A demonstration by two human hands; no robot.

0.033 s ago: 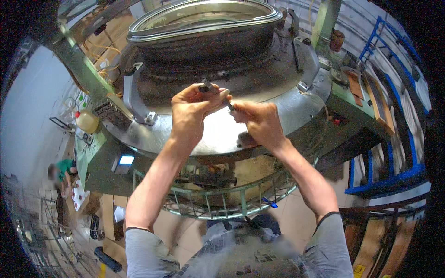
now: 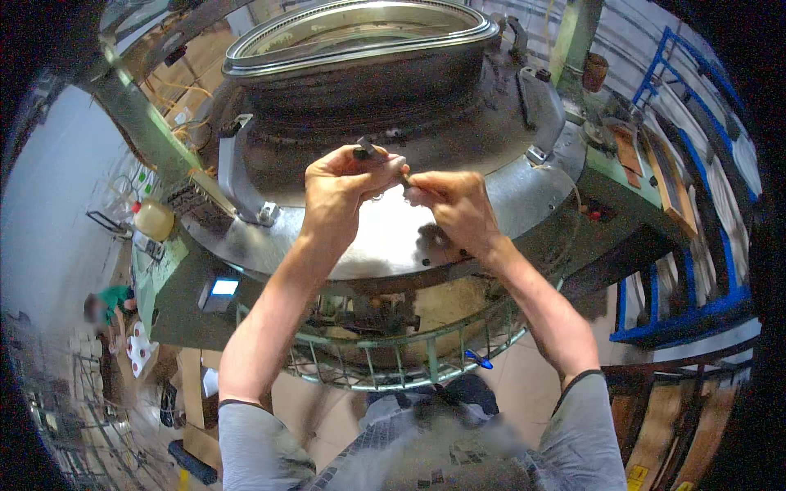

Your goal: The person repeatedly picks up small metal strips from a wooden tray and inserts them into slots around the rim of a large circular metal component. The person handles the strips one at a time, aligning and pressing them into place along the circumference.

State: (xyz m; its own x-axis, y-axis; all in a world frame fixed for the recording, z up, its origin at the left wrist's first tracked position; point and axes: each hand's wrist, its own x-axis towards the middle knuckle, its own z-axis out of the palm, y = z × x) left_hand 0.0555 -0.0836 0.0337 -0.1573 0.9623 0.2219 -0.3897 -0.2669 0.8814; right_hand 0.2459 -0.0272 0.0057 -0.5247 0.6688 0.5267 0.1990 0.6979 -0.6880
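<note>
Over the bright front of a round metal machine ring (image 2: 282,237), my two hands meet at chest height. My left hand (image 2: 340,196) is closed around a small dark part (image 2: 366,147), whose squared end sticks out above the thumb and fingers. Close beside it, my right hand (image 2: 458,204) pinches something thin and dark at the left fingertips. Whether this is the lower end of the same part or a separate piece, I cannot tell; the fingers cover most of it.
A large round drum with a shiny rim (image 2: 360,45) rises behind the ring. A railing (image 2: 393,364) curves in front of me, with a blue clip (image 2: 477,358) on it. To the left are a small lit screen (image 2: 223,287), a yellowish bottle (image 2: 154,218) and another person (image 2: 119,299). Blue racks (image 2: 696,323) stand right.
My right hand has shifted very slightly up, its fingers turning a little at the left fingertips. My left hand has barely moved and keeps its hold on the dark part.
</note>
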